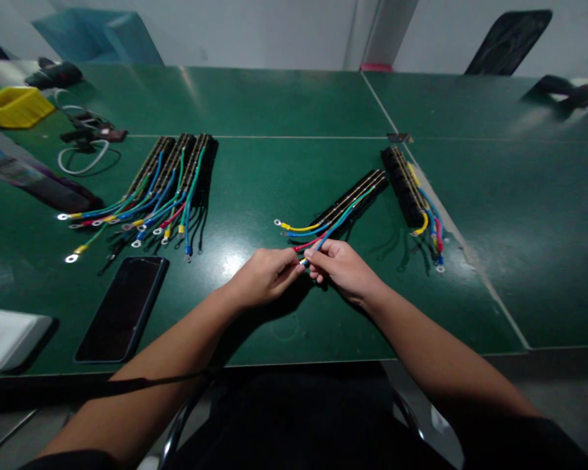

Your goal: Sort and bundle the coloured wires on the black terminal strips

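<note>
Now, head view: the left hand (262,277) and right hand (343,267) are meeting fingertip to fingertip, the fingers of both clenching on the near end of one blue wire (331,231). That wire is running from the middle strip (357,192), lying just beyond the hands. Strips counted: five, namely three left strips (176,166) side by side, the middle strip and one right strip (406,186). One phone (125,307) is lying on the bench (274,104) beside the left forearm; one yellow tray (14,106) is sitting far left.

Short black sleeves (519,444) leave forearms, left hand (262,277) and right hand (345,267) bare.
</note>
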`<state>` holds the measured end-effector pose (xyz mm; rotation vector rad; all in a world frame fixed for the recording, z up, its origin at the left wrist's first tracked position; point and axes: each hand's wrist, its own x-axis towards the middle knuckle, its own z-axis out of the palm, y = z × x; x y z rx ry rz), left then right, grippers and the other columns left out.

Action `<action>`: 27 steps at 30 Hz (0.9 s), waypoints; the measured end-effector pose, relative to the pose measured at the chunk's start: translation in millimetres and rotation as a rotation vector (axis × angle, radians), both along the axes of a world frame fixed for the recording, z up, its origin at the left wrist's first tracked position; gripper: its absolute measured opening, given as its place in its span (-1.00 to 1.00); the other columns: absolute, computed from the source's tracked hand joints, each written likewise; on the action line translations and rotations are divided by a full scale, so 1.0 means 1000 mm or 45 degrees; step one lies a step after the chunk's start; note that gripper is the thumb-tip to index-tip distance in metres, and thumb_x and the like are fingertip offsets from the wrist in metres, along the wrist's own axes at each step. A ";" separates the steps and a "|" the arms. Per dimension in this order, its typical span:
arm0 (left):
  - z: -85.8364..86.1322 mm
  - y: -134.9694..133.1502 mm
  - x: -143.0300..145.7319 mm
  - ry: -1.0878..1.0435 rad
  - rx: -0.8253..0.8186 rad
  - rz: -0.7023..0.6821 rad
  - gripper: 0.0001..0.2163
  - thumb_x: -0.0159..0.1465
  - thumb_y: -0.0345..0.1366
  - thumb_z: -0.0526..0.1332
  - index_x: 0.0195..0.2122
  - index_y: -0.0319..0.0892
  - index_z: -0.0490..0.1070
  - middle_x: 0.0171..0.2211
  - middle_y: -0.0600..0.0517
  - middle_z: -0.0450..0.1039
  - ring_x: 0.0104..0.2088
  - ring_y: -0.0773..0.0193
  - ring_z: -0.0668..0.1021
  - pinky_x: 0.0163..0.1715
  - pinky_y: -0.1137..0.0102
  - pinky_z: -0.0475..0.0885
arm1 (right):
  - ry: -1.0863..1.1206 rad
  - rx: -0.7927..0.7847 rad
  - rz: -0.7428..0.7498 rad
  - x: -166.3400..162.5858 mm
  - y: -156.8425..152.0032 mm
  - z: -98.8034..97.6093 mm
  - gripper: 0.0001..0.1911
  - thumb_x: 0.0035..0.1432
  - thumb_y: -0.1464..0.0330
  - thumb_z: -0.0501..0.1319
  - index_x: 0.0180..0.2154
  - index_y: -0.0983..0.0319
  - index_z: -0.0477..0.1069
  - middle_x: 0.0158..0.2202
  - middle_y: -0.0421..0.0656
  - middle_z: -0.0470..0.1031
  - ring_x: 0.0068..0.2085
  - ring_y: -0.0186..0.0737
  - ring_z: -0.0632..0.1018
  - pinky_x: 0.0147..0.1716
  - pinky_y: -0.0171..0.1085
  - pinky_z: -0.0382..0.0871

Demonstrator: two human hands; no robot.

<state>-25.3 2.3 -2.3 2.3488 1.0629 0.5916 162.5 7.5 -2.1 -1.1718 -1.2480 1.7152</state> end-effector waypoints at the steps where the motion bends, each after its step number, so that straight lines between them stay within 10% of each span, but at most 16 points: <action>1: 0.000 0.000 0.000 -0.001 0.009 -0.002 -0.80 0.33 -0.23 0.07 -0.34 -0.20 0.41 -0.58 0.09 0.29 -0.57 0.38 0.29 -0.48 0.46 0.11 | -0.001 -0.001 0.000 0.000 0.000 0.000 -0.73 0.05 0.21 0.30 -0.32 0.30 0.41 -0.55 -0.23 0.40 -0.56 -0.43 0.40 -0.61 -0.44 0.25; 27: -0.004 0.000 0.003 -0.070 0.210 0.015 -0.85 0.28 -0.24 0.15 -0.36 -0.21 0.35 -0.56 0.12 0.36 -0.58 0.43 0.36 -0.53 0.52 0.18 | -0.100 0.049 -0.036 0.001 0.001 -0.005 -0.72 0.06 0.21 0.29 -0.40 0.30 0.36 -0.59 -0.26 0.37 -0.59 -0.45 0.39 -0.66 -0.46 0.23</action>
